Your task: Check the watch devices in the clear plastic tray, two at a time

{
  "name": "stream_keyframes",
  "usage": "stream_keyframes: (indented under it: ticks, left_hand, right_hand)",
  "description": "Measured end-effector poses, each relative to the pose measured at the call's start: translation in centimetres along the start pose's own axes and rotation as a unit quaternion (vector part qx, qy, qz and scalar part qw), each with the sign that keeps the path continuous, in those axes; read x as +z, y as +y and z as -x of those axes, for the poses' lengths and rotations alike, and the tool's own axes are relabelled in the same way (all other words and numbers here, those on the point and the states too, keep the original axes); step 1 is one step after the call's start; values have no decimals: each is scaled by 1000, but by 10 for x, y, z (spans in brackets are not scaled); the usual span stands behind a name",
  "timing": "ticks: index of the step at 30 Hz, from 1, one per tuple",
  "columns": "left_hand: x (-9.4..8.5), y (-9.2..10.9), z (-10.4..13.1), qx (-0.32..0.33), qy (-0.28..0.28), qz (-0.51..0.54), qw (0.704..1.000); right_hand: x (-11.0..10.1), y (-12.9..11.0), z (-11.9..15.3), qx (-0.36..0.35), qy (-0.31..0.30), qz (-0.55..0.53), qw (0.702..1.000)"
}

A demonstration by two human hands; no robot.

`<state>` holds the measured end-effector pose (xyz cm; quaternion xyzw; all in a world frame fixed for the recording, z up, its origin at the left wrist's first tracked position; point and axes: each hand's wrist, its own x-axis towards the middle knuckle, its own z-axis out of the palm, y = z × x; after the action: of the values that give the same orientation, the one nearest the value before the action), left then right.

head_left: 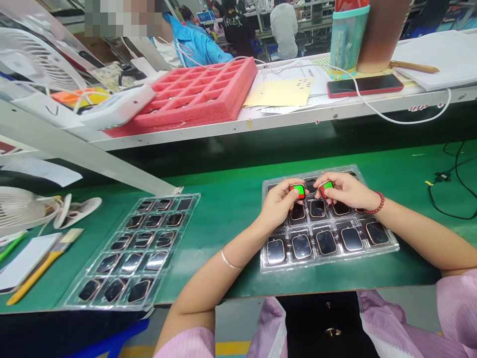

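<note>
Pink sleeves [458, 318] frame the near edge of the green worktop [231, 209]. The left hand [278, 204] pinches a small square watch case [297, 191] whose screen glows green and red; the right hand [345, 191] pinches a second case [327, 188], both held over the far row of a clear blister tray [328, 248]. Its near rows hold glossy dark cases with coppery rims, seemingly all unlit, so most look unhandled. A second tray [130, 251], full, lies well to the left.
</note>
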<state>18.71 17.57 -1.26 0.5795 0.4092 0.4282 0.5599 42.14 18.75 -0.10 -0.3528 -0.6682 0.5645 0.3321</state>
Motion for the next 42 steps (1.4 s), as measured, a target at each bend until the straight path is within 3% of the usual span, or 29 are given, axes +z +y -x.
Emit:
stream_keyframes:
  ticks: [6,26,33,42]
  left_hand:
    - [2,-4,1,39,-17,2,999]
    - [2,-5,6,64,-22,-53,996]
    - [-1,-6,1,44,-25,-16,999]
    - [-2,-4,0,30,-21,0,999]
  right_hand:
    - [0,2,-1,-21,-11,-4,1000]
    - [2,-3,2,-64,-9,56,996]
    - [0,-6,1,-5,-3,27,1000]
    - [-2,-7,1,-3,9,22,1000]
